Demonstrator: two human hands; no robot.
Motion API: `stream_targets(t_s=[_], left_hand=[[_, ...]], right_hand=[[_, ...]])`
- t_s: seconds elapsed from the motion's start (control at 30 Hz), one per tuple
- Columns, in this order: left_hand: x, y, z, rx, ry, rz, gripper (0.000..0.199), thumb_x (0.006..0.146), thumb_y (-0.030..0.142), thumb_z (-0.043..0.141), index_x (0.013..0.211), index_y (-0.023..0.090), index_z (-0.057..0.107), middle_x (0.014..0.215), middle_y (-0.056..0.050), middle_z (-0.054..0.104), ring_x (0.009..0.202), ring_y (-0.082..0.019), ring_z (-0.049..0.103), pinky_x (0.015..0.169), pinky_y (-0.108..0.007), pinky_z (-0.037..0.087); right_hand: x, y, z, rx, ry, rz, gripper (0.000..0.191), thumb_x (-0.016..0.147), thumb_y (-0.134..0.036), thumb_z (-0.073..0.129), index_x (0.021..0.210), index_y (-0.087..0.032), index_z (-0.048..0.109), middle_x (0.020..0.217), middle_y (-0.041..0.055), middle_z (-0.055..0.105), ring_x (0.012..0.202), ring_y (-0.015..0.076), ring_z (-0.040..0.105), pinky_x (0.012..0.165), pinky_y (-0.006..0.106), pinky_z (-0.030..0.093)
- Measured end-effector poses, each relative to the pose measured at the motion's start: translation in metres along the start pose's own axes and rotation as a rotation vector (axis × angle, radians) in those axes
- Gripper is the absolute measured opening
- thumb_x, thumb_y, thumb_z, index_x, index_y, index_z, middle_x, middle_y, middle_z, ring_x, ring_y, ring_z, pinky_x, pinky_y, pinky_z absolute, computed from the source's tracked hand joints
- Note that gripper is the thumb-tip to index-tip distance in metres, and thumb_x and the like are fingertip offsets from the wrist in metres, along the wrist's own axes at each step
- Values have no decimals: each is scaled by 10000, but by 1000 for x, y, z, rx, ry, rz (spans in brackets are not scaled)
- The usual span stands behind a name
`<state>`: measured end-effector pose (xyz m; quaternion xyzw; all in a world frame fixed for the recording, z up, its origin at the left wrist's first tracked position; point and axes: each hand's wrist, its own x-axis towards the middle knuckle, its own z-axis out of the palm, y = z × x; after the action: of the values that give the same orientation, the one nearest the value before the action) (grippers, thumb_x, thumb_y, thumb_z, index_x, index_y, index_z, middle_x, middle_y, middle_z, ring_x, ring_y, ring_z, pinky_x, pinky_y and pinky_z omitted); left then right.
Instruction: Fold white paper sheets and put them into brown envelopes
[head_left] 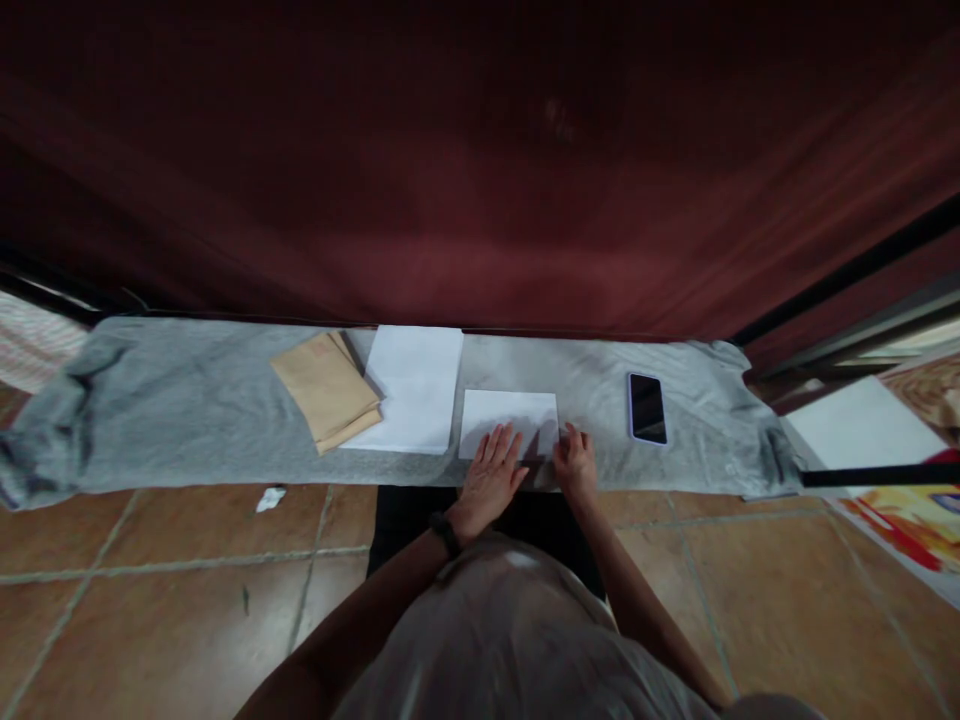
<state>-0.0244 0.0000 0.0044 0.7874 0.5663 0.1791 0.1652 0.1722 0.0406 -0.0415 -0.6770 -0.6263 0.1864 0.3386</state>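
Head view: close above the shirt (510,640), facing forward and down
Gray cloth (187,400): mid-view
Dark red panel (487,220): far side

Homelike room with tiled floor (180,630), grey cloth (187,410)

The bare left hand (489,467) lay flattened, palm down, slightly spread; near it on the right, the bare right hand (576,464) was curled inward
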Motion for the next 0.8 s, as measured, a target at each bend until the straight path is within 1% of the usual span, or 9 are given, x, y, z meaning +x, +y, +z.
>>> stream_targets(t_s=[0.03, 0.07, 0.13, 0.23, 0.3, 0.4, 0.5, 0.67, 0.8], left_hand=[[2, -4, 4, 87, -7, 16, 559, 999, 389, 463, 1510, 167, 413, 1615, -135, 370, 1524, -294, 270, 1243, -516, 232], [3, -8, 8, 146, -14, 21, 601, 999, 416, 464, 1531, 150, 378, 1633, -141, 331, 1538, -296, 230, 1251, -524, 207], [4, -16, 16, 204, -25, 27, 641, 1002, 445, 448, 1550, 131, 342, 1642, -149, 306, 1545, -293, 204, 1256, -526, 187], [3, -24, 25, 227, -39, 48, 632, 1008, 387, 422, 1569, 120, 307, 1645, -156, 290, 1546, -278, 201, 1261, -512, 180], [3, -28, 27, 229, -46, 51, 627, 1005, 323, 402, 1580, 111, 275, 1644, -158, 290, 1546, -260, 207, 1265, -501, 179], [2, -34, 26, 226, -45, 35, 620, 1006, 292, 366, 1583, 92, 257, 1644, -155, 291, 1548, -239, 198, 1271, -478, 178], [0, -41, 22, 211, -36, 11, 599, 1019, 308, 344, 1577, 98, 279, 1653, -142, 277, 1552, -236, 179, 1272, -459, 177], [-6, -51, 13, 197, -16, -22, 620, 1026, 372, 357, 1580, 107, 270, 1659, -141, 256, 1555, -249, 163, 1268, -461, 186], [-11, -55, 8, 210, 1, -83, 608, 1025, 343, 330, 1571, 80, 280, 1649, -155, 277, 1551, -247, 179, 1263, -448, 205]], right_hand=[[-1, -4, 1, -66, 10, -61, 487, 960, -363, 443, 1389, -148, 531, 1252, 194, 628, 1126, 297, 620, 983, 489, 505], [-2, -9, 3, -112, 0, -121, 493, 982, -360, 421, 1422, -152, 506, 1332, 201, 587, 1219, 304, 575, 1028, 497, 480], [-2, -21, 9, -159, -77, -241, 502, 1022, -346, 357, 1476, -155, 455, 1461, 193, 506, 1354, 294, 483, 1090, 489, 442], [-5, -39, 22, -212, -240, -440, 517, 1047, -319, 303, 1519, -136, 407, 1582, 168, 394, 1483, 267, 332, 1177, 473, 352], [-7, -47, 30, -266, -307, -511, 513, 1054, -306, 300, 1526, -140, 408, 1613, 144, 362, 1519, 258, 266, 1216, 485, 280], [-11, -51, 36, -343, -329, -506, 509, 1063, -313, 299, 1527, -140, 417, 1618, 136, 361, 1524, 260, 258, 1229, 502, 231], [-11, -45, 36, -385, -285, -468, 535, 1067, -359, 310, 1542, -128, 394, 1616, 152, 356, 1513, 278, 283, 1219, 500, 239], [-8, -21, 25, -419, -191, -413, 570, 1063, -406, 329, 1572, -149, 343, 1618, 164, 346, 1484, 304, 334, 1201, 524, 240], [-7, -1, 14, -441, -162, -372, 597, 1063, -437, 321, 1581, -140, 318, 1606, 171, 368, 1478, 317, 333, 1188, 528, 249]])
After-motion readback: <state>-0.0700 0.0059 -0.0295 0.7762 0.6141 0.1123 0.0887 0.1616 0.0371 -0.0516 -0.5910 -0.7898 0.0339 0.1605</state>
